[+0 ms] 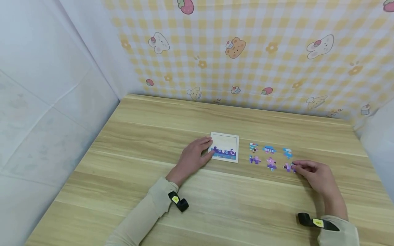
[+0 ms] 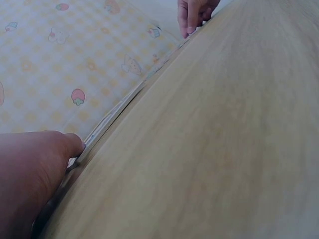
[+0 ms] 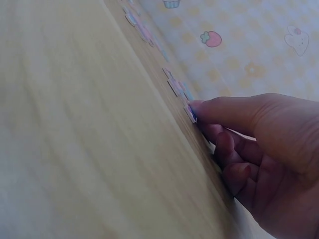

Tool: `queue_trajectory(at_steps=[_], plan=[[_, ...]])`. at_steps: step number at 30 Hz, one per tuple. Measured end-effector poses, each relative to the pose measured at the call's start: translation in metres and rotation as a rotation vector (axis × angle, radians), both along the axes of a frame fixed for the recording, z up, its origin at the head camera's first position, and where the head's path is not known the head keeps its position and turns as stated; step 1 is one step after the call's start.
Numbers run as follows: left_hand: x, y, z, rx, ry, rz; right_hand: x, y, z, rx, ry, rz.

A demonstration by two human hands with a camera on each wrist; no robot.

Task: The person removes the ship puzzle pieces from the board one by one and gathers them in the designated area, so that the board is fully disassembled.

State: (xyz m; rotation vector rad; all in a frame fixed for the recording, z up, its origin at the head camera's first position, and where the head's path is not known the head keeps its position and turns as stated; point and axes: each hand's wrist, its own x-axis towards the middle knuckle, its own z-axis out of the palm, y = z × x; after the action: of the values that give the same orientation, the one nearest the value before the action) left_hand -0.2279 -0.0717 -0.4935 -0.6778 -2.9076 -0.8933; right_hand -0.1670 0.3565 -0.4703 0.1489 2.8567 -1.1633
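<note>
A white square puzzle tray (image 1: 237, 150) lies on the table, its lower part filled with purple and blue jigsaw pieces (image 1: 224, 153). Along its left edge rests my left hand (image 1: 193, 155), fingers stretched onto the rim and thumb near the lower left. Farther right, my right hand (image 1: 320, 177) pinches the edge of a pink and purple jigsaw piece (image 1: 288, 167) between thumb and index finger. In the right wrist view the thumb (image 3: 224, 110) sits on that piece (image 3: 190, 114), which lies on or just above the wood; the other fingers are curled beneath the palm.
Several loose pieces lie in two rows between tray and right hand: a blue-white one (image 1: 253, 147), a blue one (image 1: 269, 149), another blue one (image 1: 287, 152), a purple one (image 1: 255, 159) and a pink one (image 1: 271, 163). A checked cloth (image 1: 264, 68) hangs behind the wooden table (image 1: 147, 136).
</note>
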Motion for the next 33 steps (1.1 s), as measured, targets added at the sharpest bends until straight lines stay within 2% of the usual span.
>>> queue_trajectory(at_steps=[4, 10, 14, 17, 20, 25, 30, 33], plan=[[0.000, 0.000, 0.001, -0.001, -0.005, 0.000, 0.001, 0.007, 0.000, -0.046, -0.029, -0.005], [0.001, -0.001, 0.002, -0.001, 0.011, -0.012, 0.005, 0.012, 0.002, -0.184, -0.039, -0.077], [0.002, -0.002, 0.002, -0.008, 0.014, -0.015, 0.003, 0.003, 0.006, -0.248, -0.013, -0.135], [0.003, -0.002, 0.002, -0.014, 0.016, -0.012, -0.004, -0.011, 0.013, -0.266, 0.028, -0.145], [0.003, -0.003, 0.004, -0.017, 0.019, -0.016, -0.013, -0.033, 0.021, -0.286, 0.079, -0.106], [0.005, -0.004, 0.007, -0.022, 0.031, -0.014, -0.031, -0.080, 0.029, -0.355, 0.139, 0.004], [0.008, -0.004, 0.009, 0.016, 0.033, 0.001, -0.045, -0.127, 0.032, -0.363, 0.118, 0.095], [0.008, -0.007, 0.010, 0.034, 0.051, -0.020, -0.051, -0.155, 0.033, -0.352, 0.098, 0.140]])
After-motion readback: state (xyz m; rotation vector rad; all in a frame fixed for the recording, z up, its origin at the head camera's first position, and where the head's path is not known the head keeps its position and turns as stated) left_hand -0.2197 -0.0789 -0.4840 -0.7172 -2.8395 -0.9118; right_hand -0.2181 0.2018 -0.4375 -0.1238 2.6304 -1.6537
